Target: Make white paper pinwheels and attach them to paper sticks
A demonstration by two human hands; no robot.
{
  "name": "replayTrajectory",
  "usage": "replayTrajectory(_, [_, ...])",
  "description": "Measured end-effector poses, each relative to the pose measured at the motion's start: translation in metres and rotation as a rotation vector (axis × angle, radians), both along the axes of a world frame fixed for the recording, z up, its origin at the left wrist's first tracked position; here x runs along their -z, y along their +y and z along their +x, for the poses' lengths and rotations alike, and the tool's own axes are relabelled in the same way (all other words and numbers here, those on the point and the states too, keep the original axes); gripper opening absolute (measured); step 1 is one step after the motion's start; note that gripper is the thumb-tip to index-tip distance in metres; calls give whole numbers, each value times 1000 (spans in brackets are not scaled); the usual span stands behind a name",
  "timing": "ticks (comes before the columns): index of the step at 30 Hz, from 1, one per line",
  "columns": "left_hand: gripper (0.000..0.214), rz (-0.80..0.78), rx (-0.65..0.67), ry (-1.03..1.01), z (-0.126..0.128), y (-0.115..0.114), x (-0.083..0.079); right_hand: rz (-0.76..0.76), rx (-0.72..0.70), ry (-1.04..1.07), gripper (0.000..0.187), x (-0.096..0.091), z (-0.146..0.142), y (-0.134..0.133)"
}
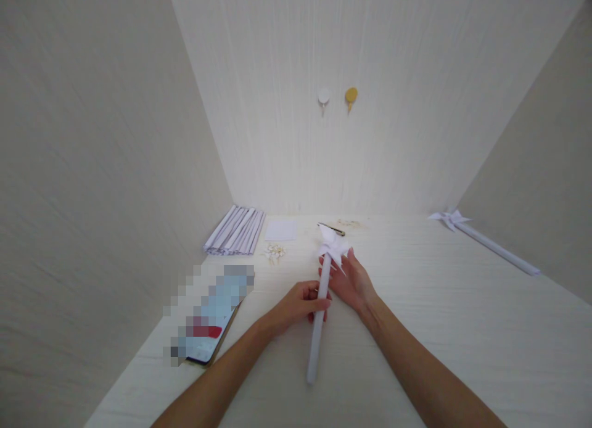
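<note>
A white paper pinwheel sits on top of a rolled paper stick, tilted above the table in front of me. My left hand is closed around the middle of the stick, thumb across its front. Just under the pinwheel's blades is my right hand, fingers stretched behind the stick and thumb raised beside a blade. Whether those fingers touch the paper I cannot tell. Behind the pinwheel lies a thin dark cutter or pen-like tool.
A stack of rolled paper sticks lies back left, beside white paper squares and a pile of small pins. A phone, partly pixelated, is at left. Another pinwheel rests at right. Two round-headed hooks are on the wall.
</note>
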State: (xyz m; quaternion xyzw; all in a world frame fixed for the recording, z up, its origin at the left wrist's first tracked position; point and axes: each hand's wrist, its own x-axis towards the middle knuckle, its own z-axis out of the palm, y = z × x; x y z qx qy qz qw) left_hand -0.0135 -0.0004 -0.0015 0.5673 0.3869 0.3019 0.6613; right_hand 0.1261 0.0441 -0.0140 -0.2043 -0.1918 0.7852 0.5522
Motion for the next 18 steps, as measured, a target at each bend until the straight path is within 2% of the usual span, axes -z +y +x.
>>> replayTrajectory(4, [26,-5,-187,-147,-3,5,3,51,60,-62,20,-1,-2,1])
replayTrajectory(8, [28,43,-371,-199,-7,11,5,114,166,-240,21,-1,-9,-2])
replayTrajectory(10, [29,55,-439,-226,-9,14,6,204,208,-378,23,1,-15,-7])
replayTrajectory(14, [30,33,-556,-291,-13,17,6,424,182,-678,24,3,-27,-20])
replayTrajectory(18, [30,30,-624,-298,-14,19,6,609,295,-1081,22,5,-39,-37])
